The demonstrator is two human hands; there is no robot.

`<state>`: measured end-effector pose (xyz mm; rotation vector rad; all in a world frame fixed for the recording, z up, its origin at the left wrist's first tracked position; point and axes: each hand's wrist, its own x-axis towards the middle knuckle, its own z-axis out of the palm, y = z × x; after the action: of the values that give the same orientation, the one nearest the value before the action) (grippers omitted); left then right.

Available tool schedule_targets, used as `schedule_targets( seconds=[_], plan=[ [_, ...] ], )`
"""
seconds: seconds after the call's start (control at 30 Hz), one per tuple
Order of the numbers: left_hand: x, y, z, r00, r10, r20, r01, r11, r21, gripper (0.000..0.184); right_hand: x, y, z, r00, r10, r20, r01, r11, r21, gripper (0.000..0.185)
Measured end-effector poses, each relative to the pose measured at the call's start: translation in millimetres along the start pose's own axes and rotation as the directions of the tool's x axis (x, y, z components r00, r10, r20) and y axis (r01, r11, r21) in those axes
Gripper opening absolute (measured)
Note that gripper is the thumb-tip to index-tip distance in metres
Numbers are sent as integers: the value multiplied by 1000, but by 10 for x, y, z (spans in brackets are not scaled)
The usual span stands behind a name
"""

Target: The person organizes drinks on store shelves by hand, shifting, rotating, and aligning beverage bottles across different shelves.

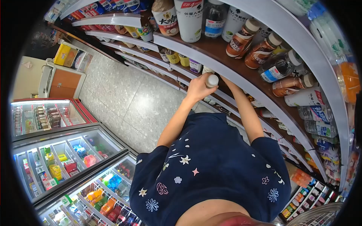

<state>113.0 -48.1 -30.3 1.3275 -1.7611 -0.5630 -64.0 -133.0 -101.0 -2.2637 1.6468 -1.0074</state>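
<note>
My left hand (200, 89) is wrapped round a bottle whose white cap (212, 81) points up at me. Most of that bottle's body is hidden by my fingers. It is held just in front of a lower shelf, close to a purple-and-white carton (195, 66) and a pale container (207, 70). My right forearm (245, 109) reaches in under the upper shelf edge (222, 66). The shelf hides the fingers of my right hand, so what they touch does not show.
Drinks stand on the upper shelf, among them a brown-labelled bottle (166, 19), a white bottle (189, 20) and a dark bottle (215, 20). Glass-topped freezers (71, 158) line the left side. Between them and the shelving runs a grey tiled floor (132, 98). Boxes (71, 56) stand farther off.
</note>
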Motion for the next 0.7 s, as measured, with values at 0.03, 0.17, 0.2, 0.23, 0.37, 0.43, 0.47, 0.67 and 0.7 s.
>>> schedule_targets(
  seconds=[0.03, 0.17, 0.2, 0.23, 0.37, 0.43, 0.47, 0.67, 0.7],
  plan=[
    [40, 34, 12, 999, -35, 33, 35, 999, -13, 49, -62, 10, -44, 1000, 19, -3, -19, 999, 26, 25],
    [141, 82, 225, 996, -56, 70, 59, 998, -39, 53, -397, -156, -431, 985, 165, 54, -166, 986, 6, 22],
    [158, 49, 333, 998, -34, 50, 36, 998, -55, 53, -541, -242, -557, 977, 56, -207, -32, 992, 120, 21],
    [177, 28, 420, 999, -8, 34, 10, 998, -64, 53, -656, -262, -628, 965, 104, -242, -65, 984, 165, 22],
    [269, -71, 717, 978, -86, 191, 84, 996, 17, 37, -1081, -185, -770, 920, 391, -31, -356, 864, 357, 16],
    [298, -84, 809, 989, 7, 145, 7, 995, -96, 22, -1193, -148, -797, 904, 417, -93, -348, 845, 407, 16],
    [305, -123, 837, 992, 51, 115, -35, 990, -134, 21, -1221, -152, -845, 894, 433, -119, -353, 841, 410, 16],
    [429, -175, 882, 988, 153, -12, -153, 978, -145, 22, -1275, -239, -976, 884, 458, -95, -388, 832, 398, 17],
    [445, -136, 855, 987, 159, -1, -157, 979, -130, 22, -1271, -261, -986, 892, 448, -67, -389, 833, 393, 17]
  ],
)
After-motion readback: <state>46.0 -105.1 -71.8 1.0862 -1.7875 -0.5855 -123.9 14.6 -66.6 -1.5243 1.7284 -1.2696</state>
